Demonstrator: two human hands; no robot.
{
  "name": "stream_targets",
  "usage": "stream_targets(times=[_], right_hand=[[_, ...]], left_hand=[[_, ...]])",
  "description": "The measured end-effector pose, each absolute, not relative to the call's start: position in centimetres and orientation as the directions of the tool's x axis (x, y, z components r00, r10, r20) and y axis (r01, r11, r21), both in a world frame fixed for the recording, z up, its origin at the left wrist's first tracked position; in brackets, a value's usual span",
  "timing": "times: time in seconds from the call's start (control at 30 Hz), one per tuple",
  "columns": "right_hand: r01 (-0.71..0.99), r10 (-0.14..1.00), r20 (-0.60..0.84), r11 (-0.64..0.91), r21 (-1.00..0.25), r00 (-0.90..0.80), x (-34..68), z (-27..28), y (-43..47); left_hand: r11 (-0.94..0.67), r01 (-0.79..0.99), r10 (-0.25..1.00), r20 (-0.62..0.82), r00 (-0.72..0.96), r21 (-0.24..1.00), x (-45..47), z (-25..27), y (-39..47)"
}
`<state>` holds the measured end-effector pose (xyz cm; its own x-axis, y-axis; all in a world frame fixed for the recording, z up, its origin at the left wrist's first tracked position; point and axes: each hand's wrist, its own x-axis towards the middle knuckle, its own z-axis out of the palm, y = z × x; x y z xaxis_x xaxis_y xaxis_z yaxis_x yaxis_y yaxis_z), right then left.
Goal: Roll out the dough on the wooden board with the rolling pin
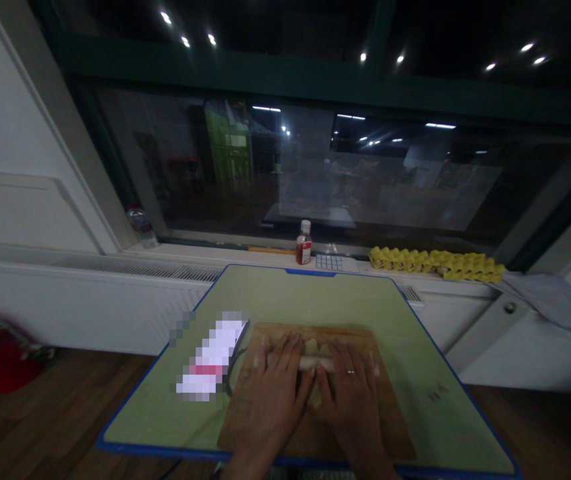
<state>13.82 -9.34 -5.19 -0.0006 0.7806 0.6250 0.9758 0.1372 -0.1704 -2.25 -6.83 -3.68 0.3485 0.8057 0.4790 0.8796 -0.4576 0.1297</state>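
Observation:
A pale rolling pin [311, 363] lies crosswise on a wooden cutting board [390, 420]. My left hand [278, 373] is laid over its left part, the fingers pointing away from me and the thumb on the near side. Over the right part rests my right hand [350, 380], wearing a ring, with its thumb close to the left one. A flat piece of pale dough [312, 345] shows beyond the pin and between my thumbs. The hands hide most of the dough and of the pin.
The board lies on a green table [315, 293] with a blue edge. A blurred-out bright phone-like object [215, 353] is left of the board. On the windowsill stand a small bottle with red contents [304, 243], a clear bottle [142, 227] and yellow egg cartons [435, 264].

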Motion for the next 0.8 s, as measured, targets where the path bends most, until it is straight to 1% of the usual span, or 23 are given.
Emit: stream_targets(times=[0.1, 0.33, 0.53, 0.67, 0.8], right_hand=[[0.973, 0.791, 0.612, 0.146, -0.177, -0.007, 13.9, -5.3, -9.5], [0.972, 0.799, 0.600, 0.165, -0.165, -0.034, 14.3, -5.5, -9.9], [0.970, 0.782, 0.624, 0.155, -0.189, -0.003, 14.0, -5.5, -9.9], [0.974, 0.771, 0.637, 0.132, -0.184, 0.016, 13.5, -5.4, -9.7], [0.971, 0.768, 0.640, 0.138, -0.196, 0.019, 12.8, -5.3, -9.6]], left_hand=[[-0.461, 0.880, 0.804, 0.475, 0.358, 0.118, -2.3, -3.4, -7.2], [-0.458, 0.879, 0.831, 0.415, 0.370, 0.134, -3.2, -2.5, -7.9], [-0.413, 0.906, 0.857, 0.373, 0.354, 0.088, -2.6, -1.8, -8.2], [-0.407, 0.912, 0.851, 0.386, 0.357, 0.053, -2.2, -1.6, -8.2], [-0.407, 0.912, 0.836, 0.425, 0.346, 0.058, -2.3, -2.0, -8.1]])
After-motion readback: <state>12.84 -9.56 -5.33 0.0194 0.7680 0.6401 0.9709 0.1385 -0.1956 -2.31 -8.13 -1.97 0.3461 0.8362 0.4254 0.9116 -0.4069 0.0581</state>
